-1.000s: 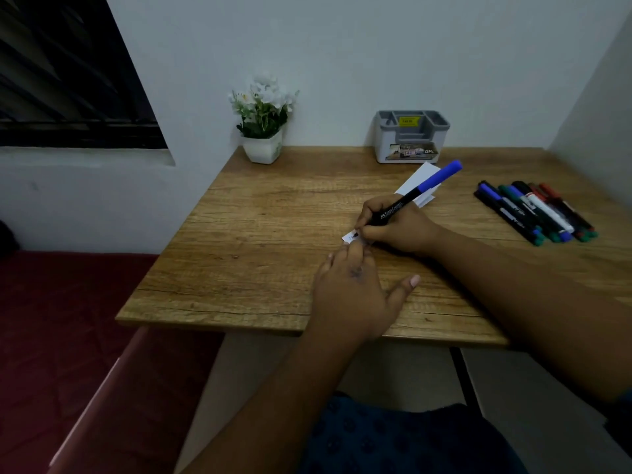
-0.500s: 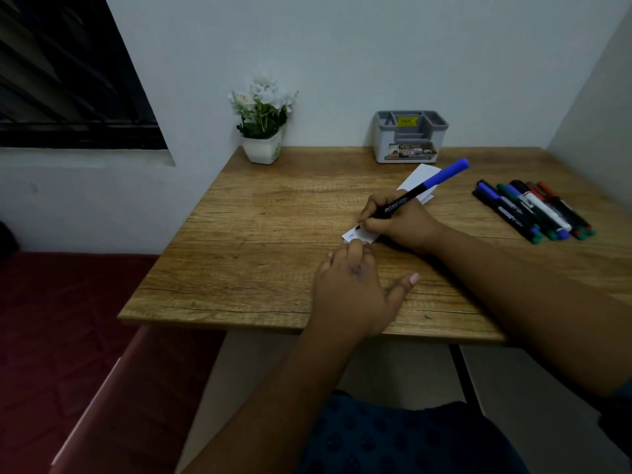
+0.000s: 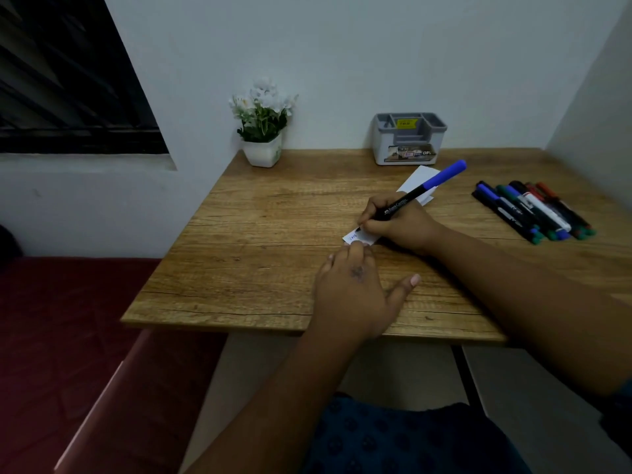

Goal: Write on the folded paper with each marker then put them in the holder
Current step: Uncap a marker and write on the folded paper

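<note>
While left fingers (image 3: pixel 355 249) lie flat on folded paper (image 3: pixel 359 237), right fingers (image 3: pixel 367 224) around marker (image 3: pixel 410 198).

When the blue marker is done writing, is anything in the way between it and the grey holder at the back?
Nothing visible blocks it. The right hand holds the blue marker over the folded paper. Between it and the holder there is only the flat far end of that paper and bare table. The other markers lie off to the right.

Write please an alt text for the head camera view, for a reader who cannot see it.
A right hand writes with a blue-capped marker on a folded paper, which the left hand steadies on a wooden table. More markers lie to the right, a grey holder at the back.
</note>
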